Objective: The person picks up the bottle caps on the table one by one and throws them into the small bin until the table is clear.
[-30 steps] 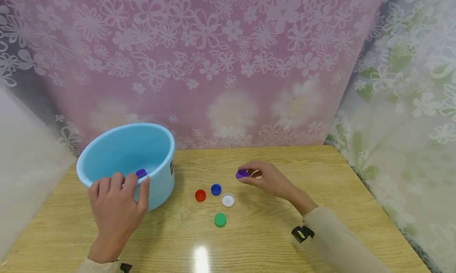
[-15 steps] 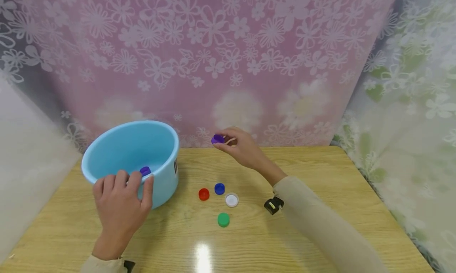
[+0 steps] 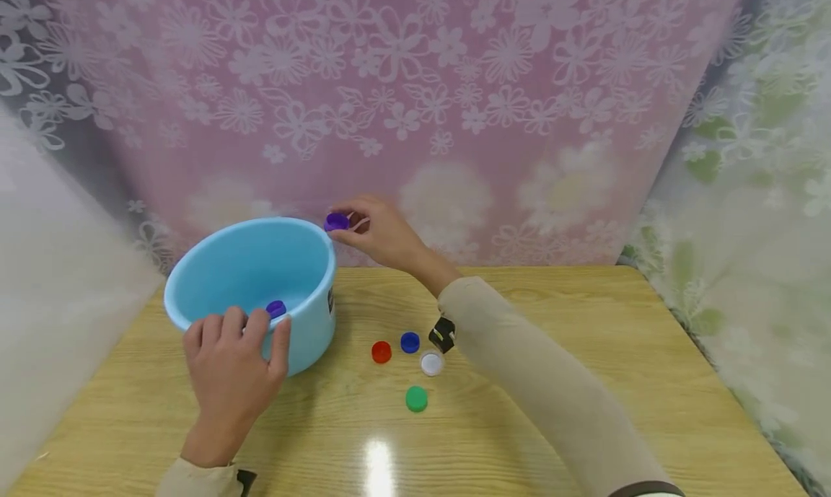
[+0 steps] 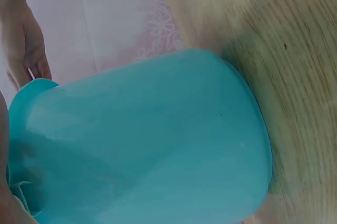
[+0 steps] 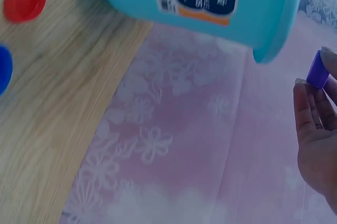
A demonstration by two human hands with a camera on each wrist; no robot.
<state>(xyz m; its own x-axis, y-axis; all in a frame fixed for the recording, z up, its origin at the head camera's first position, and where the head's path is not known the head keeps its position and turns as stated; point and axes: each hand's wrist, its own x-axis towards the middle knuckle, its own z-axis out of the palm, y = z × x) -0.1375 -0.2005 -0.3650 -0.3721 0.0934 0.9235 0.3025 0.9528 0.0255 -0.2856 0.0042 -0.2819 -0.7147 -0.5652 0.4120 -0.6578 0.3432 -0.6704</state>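
My right hand (image 3: 379, 231) pinches a purple bottle cap (image 3: 336, 223) between thumb and fingers, just above the right rim of a light blue bucket (image 3: 311, 342). In the right wrist view the same purple cap (image 5: 318, 70) is held beyond the bucket's rim. My left hand (image 3: 236, 367) grips the near rim, fingers over the edge and thumb along the outside. Inside the bucket lies another purple cap (image 3: 275, 309), partly hidden by the rim. On the table are a red cap (image 3: 381, 352), a blue cap (image 3: 410, 342), a white cap (image 3: 431, 363) and a green cap (image 3: 416, 398).
The wooden table (image 3: 552, 353) ends at a pink floral curtain (image 3: 454, 158) behind it. A pale floral cloth (image 3: 766, 216) hangs along the right side. Over the blue and white caps passes my right forearm's sleeve (image 3: 539, 374) with its black wrist camera.
My right hand has lifted the purple cap off the table area and carried it left and up to the bucket's rim. The left hand keeps its grip on the bucket.
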